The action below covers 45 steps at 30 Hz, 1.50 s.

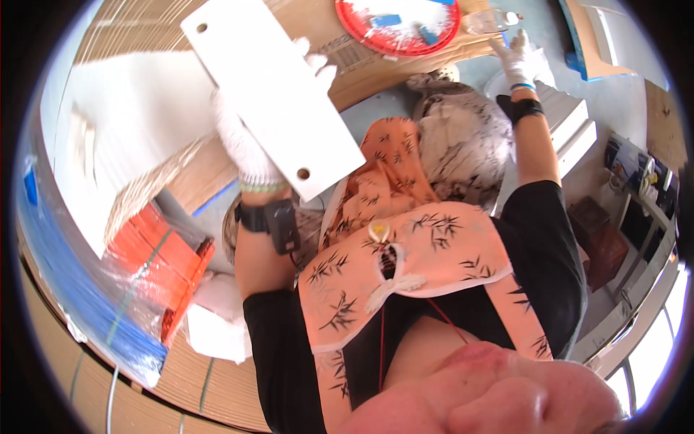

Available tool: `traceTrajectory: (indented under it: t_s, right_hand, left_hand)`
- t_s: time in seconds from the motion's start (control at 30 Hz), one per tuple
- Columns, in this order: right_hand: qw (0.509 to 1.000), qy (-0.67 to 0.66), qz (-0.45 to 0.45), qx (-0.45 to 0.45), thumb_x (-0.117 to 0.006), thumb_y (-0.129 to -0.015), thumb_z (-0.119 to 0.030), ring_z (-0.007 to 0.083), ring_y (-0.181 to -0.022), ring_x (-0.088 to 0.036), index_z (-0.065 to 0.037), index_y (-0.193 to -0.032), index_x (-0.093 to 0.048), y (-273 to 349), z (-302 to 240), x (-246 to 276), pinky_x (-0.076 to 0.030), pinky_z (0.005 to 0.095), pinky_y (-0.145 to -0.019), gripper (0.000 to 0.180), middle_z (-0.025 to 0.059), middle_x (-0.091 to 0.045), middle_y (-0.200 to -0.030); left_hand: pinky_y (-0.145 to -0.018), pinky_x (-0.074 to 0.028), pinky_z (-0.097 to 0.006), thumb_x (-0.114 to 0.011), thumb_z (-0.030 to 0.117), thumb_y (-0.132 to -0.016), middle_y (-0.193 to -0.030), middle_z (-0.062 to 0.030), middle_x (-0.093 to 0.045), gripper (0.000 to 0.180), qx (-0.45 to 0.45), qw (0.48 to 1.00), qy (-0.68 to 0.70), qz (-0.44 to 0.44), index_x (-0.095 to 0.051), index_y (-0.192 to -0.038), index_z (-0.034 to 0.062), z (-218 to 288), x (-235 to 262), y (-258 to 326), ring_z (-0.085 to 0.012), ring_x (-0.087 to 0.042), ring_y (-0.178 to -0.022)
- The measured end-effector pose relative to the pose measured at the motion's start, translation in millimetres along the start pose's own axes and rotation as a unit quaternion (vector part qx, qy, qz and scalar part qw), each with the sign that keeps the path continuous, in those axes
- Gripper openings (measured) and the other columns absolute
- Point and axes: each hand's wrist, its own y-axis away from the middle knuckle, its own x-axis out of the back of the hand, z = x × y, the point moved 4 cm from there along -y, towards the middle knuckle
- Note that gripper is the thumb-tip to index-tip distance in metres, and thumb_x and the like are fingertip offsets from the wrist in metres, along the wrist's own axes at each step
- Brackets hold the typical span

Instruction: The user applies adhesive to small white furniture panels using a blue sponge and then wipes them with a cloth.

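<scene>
My left hand (247, 145), in a white knit glove, grips a long flat white board (278, 98) with a round hole near each end. The board is tilted, and its face hides most of the palm; the fingertips curl over its far edge. At the upper right my right hand (517, 61), also in a white glove, reaches out with its fingers apart. Close by it lies a clear plastic bottle (483, 22). Just below the right wrist stands a stack of white boards (567, 119).
A round red-rimmed tray (455, 25) holds white bits and blue pieces on brown cardboard (347, 65). On the left are a large white panel (130, 101), orange-red wrapped goods (148, 246) and a blue plastic-wrapped stack (79, 275). Cardboard (231, 383) lines the lower left.
</scene>
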Motion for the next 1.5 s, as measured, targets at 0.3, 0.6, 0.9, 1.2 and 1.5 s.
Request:
traceTrajectory:
  t_s: [0.3,0.6,0.9,1.2,1.5]
  right_hand:
    - [0.991,-0.124,0.011,-0.040,-0.087,-0.071,-0.039,0.0262,-0.111,-0.067,-0.007,-0.130,-0.059,-3.9,-47.2,19.7,-0.050,0.0386,-0.101,0.073,0.0121,-0.070,-0.121]
    - [0.981,-0.180,0.065,-0.030,-0.081,-0.077,-0.039,0.0260,-0.098,-0.067,-0.006,-0.122,-0.061,-11.4,-25.6,6.2,-0.052,0.0396,-0.091,0.059,0.0111,-0.070,-0.103]
    - [0.870,-0.053,-0.097,0.480,-0.076,-0.077,0.002,0.0250,-0.117,-0.061,-0.001,-0.141,-0.051,103.8,-268.9,124.1,-0.049,0.0394,-0.104,0.069,0.0155,-0.061,-0.134]
    - [0.693,0.127,-0.212,0.677,-0.074,-0.059,-0.002,0.0350,-0.100,-0.064,-0.008,-0.139,-0.057,198.5,-385.7,122.4,-0.054,0.0419,-0.088,0.082,0.0145,-0.066,-0.111]
    - [0.715,0.199,-0.205,0.638,-0.078,-0.068,-0.006,0.0363,-0.109,-0.062,-0.011,-0.140,-0.058,215.9,-401.7,122.8,-0.053,0.0449,-0.095,0.075,0.0161,-0.065,-0.118]
  left_hand:
    - [-0.105,-0.034,-0.047,-0.052,0.056,-0.090,-0.128,-0.0191,-0.048,0.073,0.056,0.996,0.064,-0.012,-0.046,-0.141,0.0040,-3.7,-9.4,-15.1,-0.0323,-0.042,-0.107]
    - [-0.112,-0.040,-0.055,-0.054,0.060,-0.091,-0.137,-0.0276,-0.047,0.088,0.043,0.997,0.060,-0.017,-0.036,-0.147,-0.0063,0.5,-9.2,-12.3,-0.0420,-0.052,-0.118]
    - [-0.104,-0.045,-0.051,-0.049,0.059,-0.095,-0.130,-0.0260,-0.054,0.079,0.047,0.998,-0.012,0.026,-0.043,-0.142,-0.0044,2.7,-22.7,-3.0,-0.0378,-0.055,-0.112]
    - [-0.088,-0.057,-0.044,-0.041,0.063,-0.100,-0.132,-0.0179,-0.060,0.076,0.100,0.974,0.128,-0.158,-0.046,-0.143,0.0012,-12.4,27.9,-3.5,-0.0305,-0.062,-0.114]
    - [-0.078,-0.062,-0.031,-0.043,0.041,-0.107,-0.113,-0.0111,-0.064,0.048,-0.009,0.996,0.022,-0.089,-0.053,-0.134,0.0020,-17.0,23.6,3.6,-0.0204,-0.067,-0.097]
